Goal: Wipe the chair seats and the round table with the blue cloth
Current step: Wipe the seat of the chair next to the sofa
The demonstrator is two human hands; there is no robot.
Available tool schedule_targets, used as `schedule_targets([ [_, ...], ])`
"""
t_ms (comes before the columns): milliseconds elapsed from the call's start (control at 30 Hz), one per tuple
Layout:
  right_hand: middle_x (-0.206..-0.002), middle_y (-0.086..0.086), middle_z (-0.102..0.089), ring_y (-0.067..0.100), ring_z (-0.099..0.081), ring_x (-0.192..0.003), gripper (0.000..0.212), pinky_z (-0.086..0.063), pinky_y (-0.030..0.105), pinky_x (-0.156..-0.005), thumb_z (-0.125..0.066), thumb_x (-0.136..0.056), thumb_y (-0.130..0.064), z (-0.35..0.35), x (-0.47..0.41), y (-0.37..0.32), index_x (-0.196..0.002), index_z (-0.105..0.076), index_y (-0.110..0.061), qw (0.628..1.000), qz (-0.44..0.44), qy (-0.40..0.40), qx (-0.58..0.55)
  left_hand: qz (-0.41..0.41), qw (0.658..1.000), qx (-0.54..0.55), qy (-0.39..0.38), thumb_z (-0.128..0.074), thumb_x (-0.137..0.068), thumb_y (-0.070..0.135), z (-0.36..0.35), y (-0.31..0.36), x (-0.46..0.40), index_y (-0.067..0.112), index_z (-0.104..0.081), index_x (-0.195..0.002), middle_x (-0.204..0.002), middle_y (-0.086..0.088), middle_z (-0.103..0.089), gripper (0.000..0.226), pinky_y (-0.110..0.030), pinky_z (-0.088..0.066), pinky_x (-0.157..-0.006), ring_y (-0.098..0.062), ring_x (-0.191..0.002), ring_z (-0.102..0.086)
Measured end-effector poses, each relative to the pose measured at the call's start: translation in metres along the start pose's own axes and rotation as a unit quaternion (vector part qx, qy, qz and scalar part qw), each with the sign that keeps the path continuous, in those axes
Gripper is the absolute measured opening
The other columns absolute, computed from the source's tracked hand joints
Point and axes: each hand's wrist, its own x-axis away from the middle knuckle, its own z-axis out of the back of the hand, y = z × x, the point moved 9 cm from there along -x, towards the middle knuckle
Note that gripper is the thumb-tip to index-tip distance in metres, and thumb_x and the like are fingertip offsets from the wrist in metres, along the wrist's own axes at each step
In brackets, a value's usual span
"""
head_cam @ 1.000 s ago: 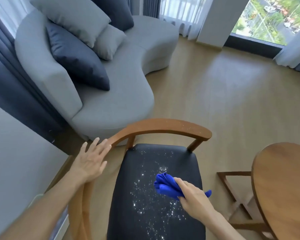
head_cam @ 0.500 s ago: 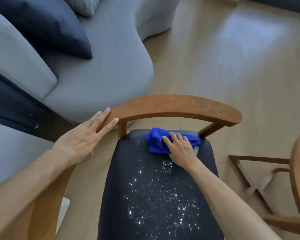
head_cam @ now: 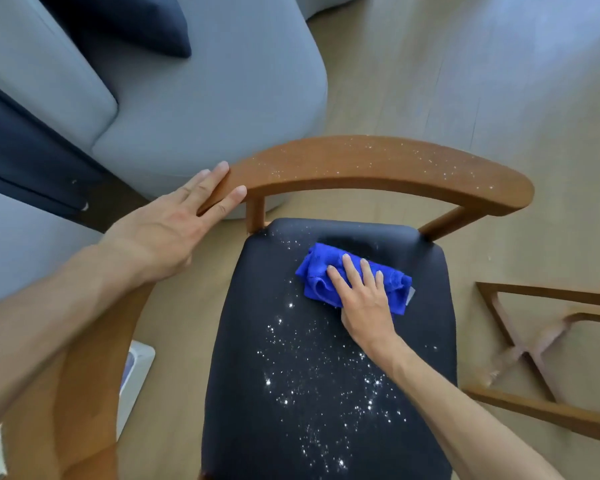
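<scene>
Four straight right hand point(head_cam: 364, 303) fingers press the blue cloth point(head_cam: 352, 277) flat beneath the grip.

Two bare forearms enter from the near edge, with no sleeves, watch or bracelet on either. The left hand point(head_cam: 160, 233) and the right hand point(head_cam: 364, 299) wear no gloves and no rings; the fingernails are short, plain and unpainted.
</scene>
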Motion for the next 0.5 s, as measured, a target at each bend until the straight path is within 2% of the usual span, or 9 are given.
schedule_targets([
  [67,-0.123,0.018,-0.063,0.046,-0.062,-0.104,0.064,-0.053,0.058,-0.078,-0.067,-0.05,0.012,-0.011,0.053,-0.027,-0.11,-0.071,-0.01,0.999,0.046,-0.019,0.006,-0.001,1.0,0.003,0.001,-0.042,-0.081,-0.002,0.001,0.001,0.0,0.033,0.043,-0.132,-0.139,0.001,0.053,0.105,-0.032,-0.02,-0.117,-0.023,-0.147,0.014],
  [167,-0.114,0.009,-0.069,0.038,-0.068,-0.097,0.047,-0.057,0.052,-0.072,-0.043,-0.072,0.0,-0.036,0.156,-0.074,-0.096,-0.077,-0.023,0.985,0.158,-0.071,0.02,0.002,1.0,0.015,-0.003,-0.043,-0.082,-0.002,0.004,0.002,0.0,0.034,0.044,-0.13,-0.141,0.0,0.05,0.105,-0.032,-0.02,-0.116,-0.022,-0.148,0.013],
  [233,-0.107,-0.002,-0.073,0.026,-0.072,-0.091,0.056,-0.059,0.041,-0.068,-0.028,-0.091,-0.008,-0.04,0.195,-0.09,-0.088,-0.076,-0.037,0.969,0.199,-0.149,-0.007,0.006,1.0,0.016,-0.001,-0.043,-0.082,-0.001,0.006,0.002,0.001,0.034,0.045,-0.128,-0.147,-0.003,0.045,0.105,-0.032,-0.019,-0.116,-0.022,-0.148,0.012],
  [267,-0.106,-0.009,-0.072,0.018,-0.072,-0.089,0.051,-0.059,0.033,-0.068,-0.032,-0.093,-0.016,-0.033,0.199,-0.09,-0.087,-0.074,-0.043,0.96,0.215,-0.179,-0.023,0.008,1.0,0.019,-0.002,-0.044,-0.082,-0.001,0.007,0.003,0.001,0.034,0.044,-0.128,-0.149,-0.005,0.042,0.105,-0.032,-0.019,-0.116,-0.023,-0.148,0.012],
  [300,-0.108,-0.015,-0.07,0.011,-0.071,-0.09,0.037,-0.058,0.024,-0.07,-0.047,-0.086,-0.022,-0.02,0.191,-0.089,-0.091,-0.072,-0.048,0.955,0.23,-0.186,-0.036,0.009,1.0,0.021,0.0,-0.045,-0.082,-0.001,0.008,0.003,0.001,0.034,0.044,-0.128,-0.15,-0.006,0.04,0.106,-0.031,-0.018,-0.116,-0.023,-0.148,0.011],
  [333,-0.115,-0.016,-0.067,0.008,-0.068,-0.096,0.038,-0.055,0.018,-0.075,-0.061,-0.072,-0.023,-0.005,0.173,-0.085,-0.1,-0.07,-0.048,0.955,0.225,-0.181,-0.063,0.011,1.0,0.023,0.001,-0.045,-0.082,-0.001,0.008,0.003,0.001,0.034,0.044,-0.128,-0.151,-0.006,0.039,0.106,-0.031,-0.016,-0.116,-0.023,-0.148,0.011],
  [367,-0.127,-0.013,-0.06,0.01,-0.062,-0.109,0.053,-0.05,0.017,-0.083,-0.066,-0.066,-0.018,0.003,0.147,-0.077,-0.113,-0.066,-0.044,0.957,0.196,-0.186,-0.106,0.013,1.0,0.022,0.002,-0.045,-0.083,-0.001,0.008,0.003,0.001,0.034,0.045,-0.127,-0.15,-0.006,0.04,0.106,-0.03,-0.015,-0.116,-0.023,-0.148,0.012],
  [433,-0.149,-0.004,-0.04,0.02,-0.042,-0.132,0.066,-0.04,0.026,-0.103,-0.053,-0.076,0.0,0.023,0.076,-0.055,-0.135,-0.053,-0.03,0.972,0.145,-0.118,-0.141,0.014,1.0,0.023,0.007,-0.043,-0.084,-0.001,0.006,0.003,0.001,0.035,0.046,-0.126,-0.148,-0.004,0.043,0.105,-0.029,-0.015,-0.116,-0.022,-0.148,0.013],
  [500,-0.153,0.004,-0.032,0.028,-0.034,-0.136,0.067,-0.035,0.036,-0.108,-0.045,-0.081,0.006,0.042,-0.013,-0.029,-0.141,-0.045,-0.022,0.99,0.062,-0.046,-0.116,0.012,0.999,0.032,0.013,-0.043,-0.084,-0.003,0.005,0.002,0.0,0.037,0.047,-0.125,-0.149,-0.003,0.042,0.106,-0.03,-0.016,-0.116,-0.022,-0.148,0.013],
])
